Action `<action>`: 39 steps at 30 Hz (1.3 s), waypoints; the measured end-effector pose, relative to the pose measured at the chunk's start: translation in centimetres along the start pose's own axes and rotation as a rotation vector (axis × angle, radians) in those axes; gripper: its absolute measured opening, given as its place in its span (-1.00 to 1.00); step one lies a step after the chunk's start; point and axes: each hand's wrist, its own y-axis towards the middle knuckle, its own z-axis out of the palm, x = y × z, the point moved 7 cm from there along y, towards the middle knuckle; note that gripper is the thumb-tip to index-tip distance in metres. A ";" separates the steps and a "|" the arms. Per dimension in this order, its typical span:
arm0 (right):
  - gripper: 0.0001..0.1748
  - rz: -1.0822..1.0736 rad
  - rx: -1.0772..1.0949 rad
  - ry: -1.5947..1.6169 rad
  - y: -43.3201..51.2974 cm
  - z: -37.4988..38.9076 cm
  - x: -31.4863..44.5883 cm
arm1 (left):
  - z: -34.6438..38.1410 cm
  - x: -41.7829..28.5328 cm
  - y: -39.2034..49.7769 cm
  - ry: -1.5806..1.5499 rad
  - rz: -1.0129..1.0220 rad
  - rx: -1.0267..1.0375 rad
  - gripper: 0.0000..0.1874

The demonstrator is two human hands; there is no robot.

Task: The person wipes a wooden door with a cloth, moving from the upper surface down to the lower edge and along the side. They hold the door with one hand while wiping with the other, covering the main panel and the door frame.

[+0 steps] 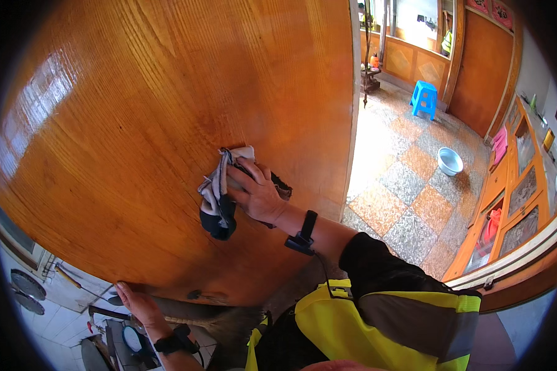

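Observation:
A varnished wooden door (167, 92) fills most of the view. My right hand (257, 192) presses a crumpled cloth (216, 190), light grey with black parts, flat against the door's surface. The cloth bunches out to the left of my fingers, and a dark piece shows beyond them on the right. At the lower left, my left hand (137, 303) rests at the door's edge with its fingers extended, partly turned away from view; no object shows in it. Dark bands circle both wrists.
A blue plastic stool (424, 99) and a light-blue basin (450, 161) stand on the checkered floor (399, 195) to the right. A wooden cabinet (510, 195) lines the far right wall. Behind my left hand are pans (28, 285) hung on white tiles and a tap (93, 315).

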 end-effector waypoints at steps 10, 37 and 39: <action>-0.34 0.235 -0.171 -0.040 10.1 -2.4 -3.2 | -0.8 -0.1 0.2 0.038 0.036 -0.018 -0.46; -0.50 0.393 -0.238 -0.010 1.8 -4.4 -11.2 | 0.9 0.1 -0.3 -0.085 0.012 0.142 -0.48; -0.52 0.238 -0.225 -0.121 5.1 -5.2 -11.7 | 0.5 0.3 -0.2 -0.099 0.000 0.097 -0.48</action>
